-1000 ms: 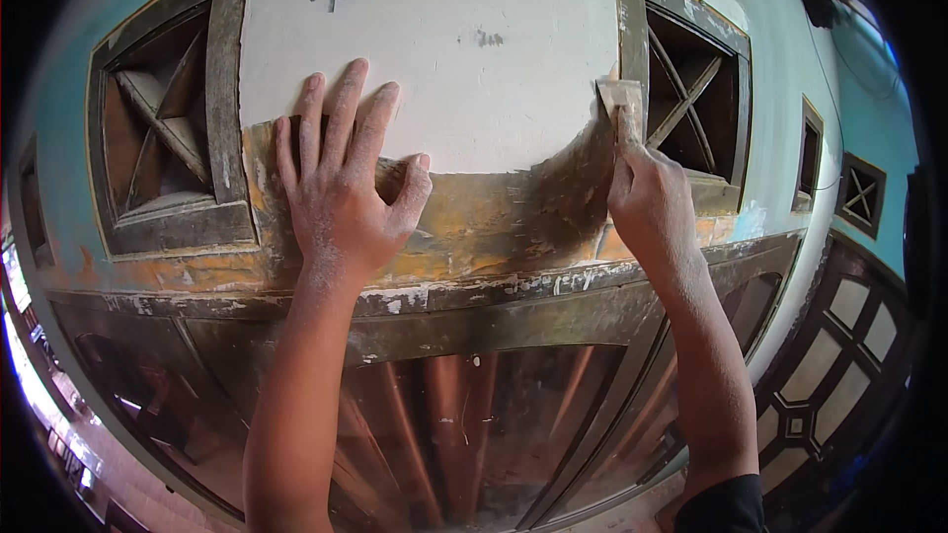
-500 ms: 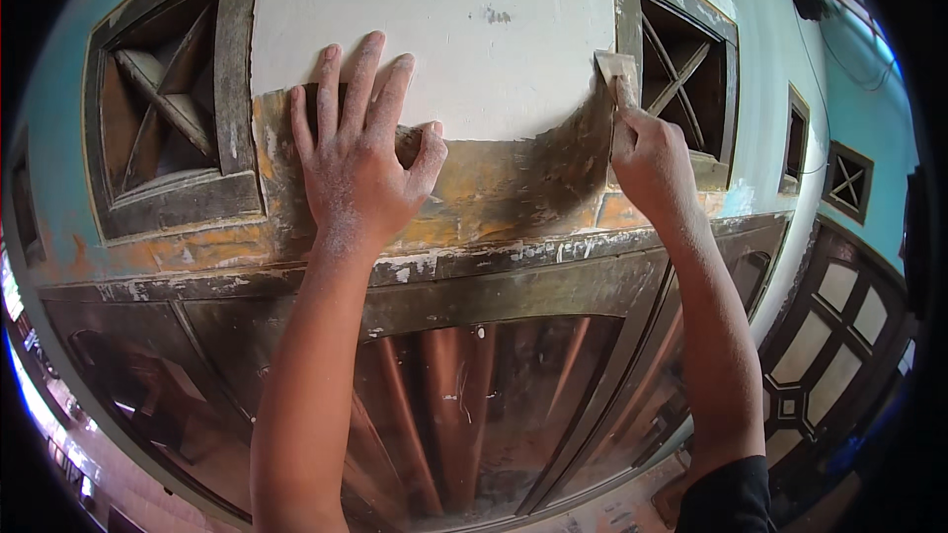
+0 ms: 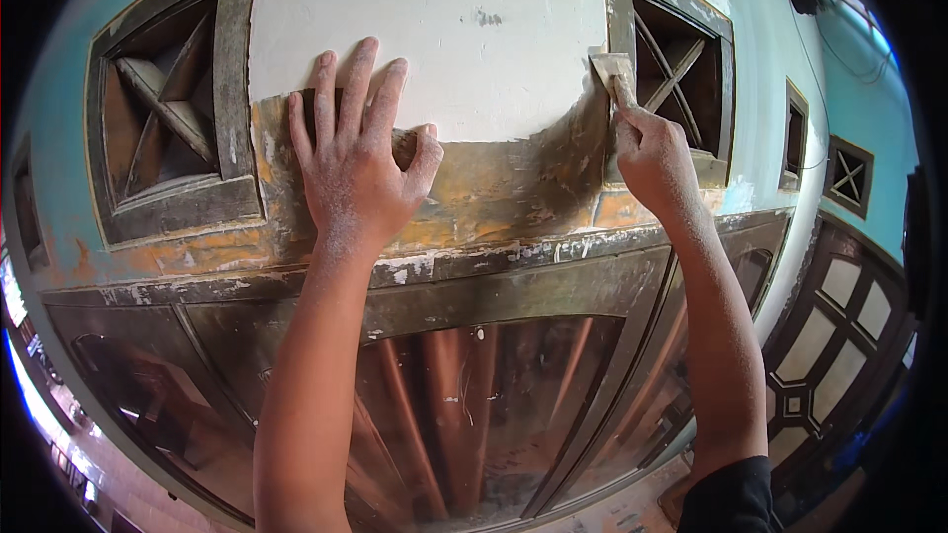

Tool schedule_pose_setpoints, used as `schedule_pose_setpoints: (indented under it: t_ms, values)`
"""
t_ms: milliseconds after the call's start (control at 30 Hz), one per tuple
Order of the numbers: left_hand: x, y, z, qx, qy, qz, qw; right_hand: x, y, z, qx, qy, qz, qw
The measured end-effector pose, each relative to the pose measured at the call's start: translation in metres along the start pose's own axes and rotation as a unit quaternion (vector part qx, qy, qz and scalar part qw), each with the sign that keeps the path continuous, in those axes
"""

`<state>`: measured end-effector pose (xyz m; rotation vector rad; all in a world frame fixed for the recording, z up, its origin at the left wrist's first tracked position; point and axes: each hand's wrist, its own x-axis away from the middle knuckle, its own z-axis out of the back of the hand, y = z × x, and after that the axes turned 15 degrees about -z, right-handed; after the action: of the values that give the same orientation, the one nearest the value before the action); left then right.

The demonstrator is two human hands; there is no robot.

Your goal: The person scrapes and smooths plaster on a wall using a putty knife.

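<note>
Dust (image 3: 341, 222) clings to the left hand and to both forearms as they reach up from the lower edge of the head view to a wall (image 3: 434, 39) with a white coat. The left hand (image 3: 360, 173) lies against the wall with its fingers fanned apart and its thumb stretched out to the right; this grip is spread and holds nothing. Its longer fingers reach onto the white coat, while the palm covers part of a bare brown-and-orange patch (image 3: 513, 188) below the coat.

The right hand (image 3: 657, 153) has its grip closed around a small scraper (image 3: 614, 69), the forefinger lying along it toward the blade. The scraper points upward, its wide blade at the right edge of the white coat, just beside the frame of the right-hand vent (image 3: 676, 64). Whether the blade's whole edge touches the wall, I cannot tell. A dark sleeve (image 3: 726, 498) covers the upper part of the right arm.

A matching vent (image 3: 163, 109) with crossed wooden bars is set into the wall to the left of the left hand. Below the patch runs a worn wooden beam (image 3: 444, 266) flecked with white, and under it are glass panes (image 3: 474, 405) in dark frames. At far right stands a dark door (image 3: 829, 345) with pale panels.
</note>
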<state>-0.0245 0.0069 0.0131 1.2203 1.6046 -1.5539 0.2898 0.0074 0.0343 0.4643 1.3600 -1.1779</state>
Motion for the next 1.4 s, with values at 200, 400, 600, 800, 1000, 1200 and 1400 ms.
schedule_pose_setpoints:
  t_ms: [200,400,600,800,1000,1200,1400]
  values:
    - [-0.001,-0.001,0.001,-0.005,-0.003,-0.001,1.0,-0.005,0.005,-0.001,-0.003,-0.009,-0.004,1.0]
    - [-0.002,0.002,0.0,0.002,-0.014,0.009,1.0,-0.014,0.002,0.004,0.011,0.002,0.002,1.0]
    - [-0.001,0.003,-0.001,-0.004,-0.011,0.008,1.0,-0.013,0.003,0.011,0.048,0.01,0.0,0.999]
    - [-0.002,0.002,0.002,-0.002,-0.011,0.008,1.0,-0.017,0.011,0.017,0.085,0.007,-0.031,0.996]
    - [-0.003,0.002,0.002,-0.01,-0.013,0.006,1.0,-0.019,0.017,0.014,0.072,0.03,0.002,0.997]
    - [-0.003,0.004,0.006,-0.006,-0.022,0.007,1.0,-0.026,0.014,0.026,0.092,0.018,0.019,0.995]
    - [-0.005,0.002,0.005,-0.011,-0.012,0.001,1.0,-0.035,0.019,0.03,0.116,-0.008,0.015,0.993]
